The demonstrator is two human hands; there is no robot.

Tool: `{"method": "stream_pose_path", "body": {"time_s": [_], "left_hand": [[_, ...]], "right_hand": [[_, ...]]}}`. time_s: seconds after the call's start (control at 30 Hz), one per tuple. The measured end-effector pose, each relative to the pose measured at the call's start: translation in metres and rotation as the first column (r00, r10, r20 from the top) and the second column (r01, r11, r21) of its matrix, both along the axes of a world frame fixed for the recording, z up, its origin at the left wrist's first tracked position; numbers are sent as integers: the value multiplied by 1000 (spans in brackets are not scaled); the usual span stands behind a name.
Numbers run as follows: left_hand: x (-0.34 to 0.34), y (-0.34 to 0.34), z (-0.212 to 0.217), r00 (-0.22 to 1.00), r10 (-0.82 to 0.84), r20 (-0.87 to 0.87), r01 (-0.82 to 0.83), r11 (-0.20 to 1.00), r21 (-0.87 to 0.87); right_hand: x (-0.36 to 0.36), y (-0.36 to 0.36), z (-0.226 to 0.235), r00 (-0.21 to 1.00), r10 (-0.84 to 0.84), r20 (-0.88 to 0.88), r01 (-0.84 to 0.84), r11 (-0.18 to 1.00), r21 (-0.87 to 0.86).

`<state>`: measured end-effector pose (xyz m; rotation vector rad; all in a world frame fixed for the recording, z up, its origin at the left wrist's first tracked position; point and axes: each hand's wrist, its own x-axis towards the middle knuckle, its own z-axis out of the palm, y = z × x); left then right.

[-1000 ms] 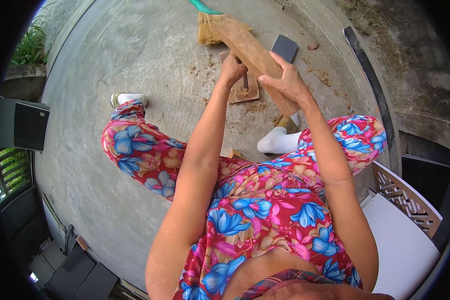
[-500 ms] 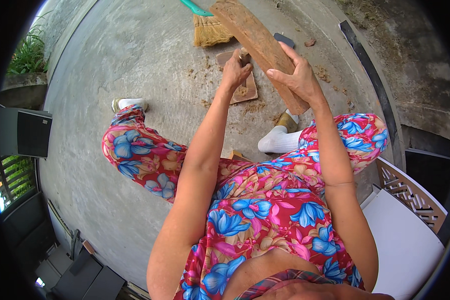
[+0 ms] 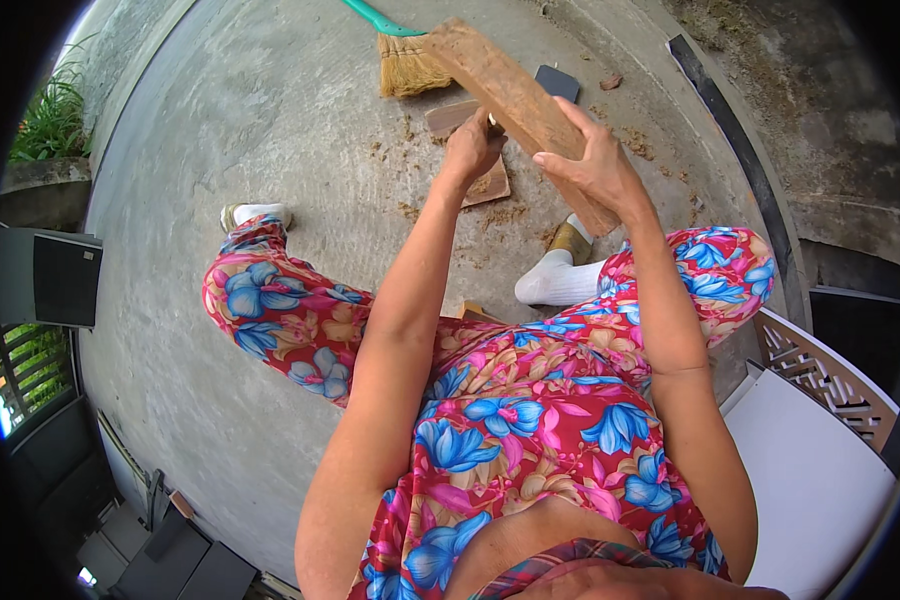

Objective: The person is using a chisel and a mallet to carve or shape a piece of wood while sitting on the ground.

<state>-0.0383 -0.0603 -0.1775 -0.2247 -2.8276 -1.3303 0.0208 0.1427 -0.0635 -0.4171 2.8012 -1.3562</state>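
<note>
A thick brown wooden plank [image 3: 515,95] slants above the floor, its lower end toward my right foot. Gripping its edge near that end is my right hand [image 3: 600,165], thumb on the near face and fingers on the far edge. My left hand [image 3: 473,150] is closed beside the plank's left edge, around a small tool-like piece with a shiny rounded end; most of it is hidden by the fingers. Under the hands a flat wooden board [image 3: 492,186] lies on the concrete, with brown shavings [image 3: 500,216] on and around it.
A straw broom [image 3: 410,66] with a green handle lies beyond the board. Beside the plank is a dark flat object [image 3: 557,82]. A black strip [image 3: 730,130] runs along the right. A white panel [image 3: 810,480] stands at lower right, dark boxes [image 3: 175,560] at lower left.
The plank's far end has dropped slightly toward me, and its lower end has shifted a little. My left hand has stayed close to the plank's edge, with less of its held piece showing.
</note>
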Motion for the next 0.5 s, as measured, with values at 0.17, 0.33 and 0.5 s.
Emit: {"method": "stream_pose_path", "body": {"time_s": [0.17, 0.33, 0.5], "left_hand": [[1, 3, 18, 998, -29, 47, 27, 999, 44], [-1, 10, 26, 998, -48, 28, 48, 999, 11], [-8, 11, 4, 996, -70, 51, 70, 998, -1]], "right_hand": [[15, 12, 16, 999, -14, 39, 20, 989, -144], [31, 17, 24, 999, -20, 38, 27, 978, -206], [42, 18, 18, 996, -75, 51, 85, 969, -230]]}}
